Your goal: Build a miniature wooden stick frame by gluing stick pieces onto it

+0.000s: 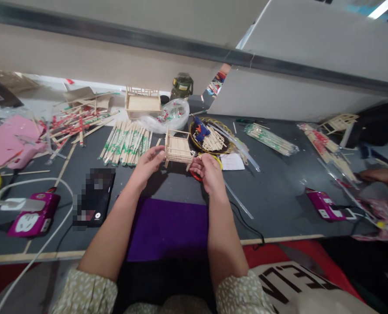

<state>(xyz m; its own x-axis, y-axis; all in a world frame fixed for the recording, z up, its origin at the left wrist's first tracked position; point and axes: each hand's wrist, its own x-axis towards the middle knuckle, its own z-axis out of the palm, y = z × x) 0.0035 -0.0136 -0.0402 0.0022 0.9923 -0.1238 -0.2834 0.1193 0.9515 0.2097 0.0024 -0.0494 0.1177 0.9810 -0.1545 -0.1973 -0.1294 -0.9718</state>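
A small piece of model furniture (180, 146), built of pale wooden sticks with corner posts and low rails, is held up over the dark table. My left hand (149, 165) is closed on its left end with thumb and fingers. At its lower right corner, my right hand (211, 172) pinches with bent fingers; the exact contact is partly hidden. Red and yellow scissors handles (196, 175) show just behind my right fingers. Under my forearms lies a purple mat (170, 229).
Bundled chopsticks (125, 141), loose sticks (82, 120), another stick model (143, 104) and a plastic bag (172, 115) are at the back left. A basket (226, 124) holds short sticks. A phone (102, 196) lies left. Another person's hand (383, 176) is far right.
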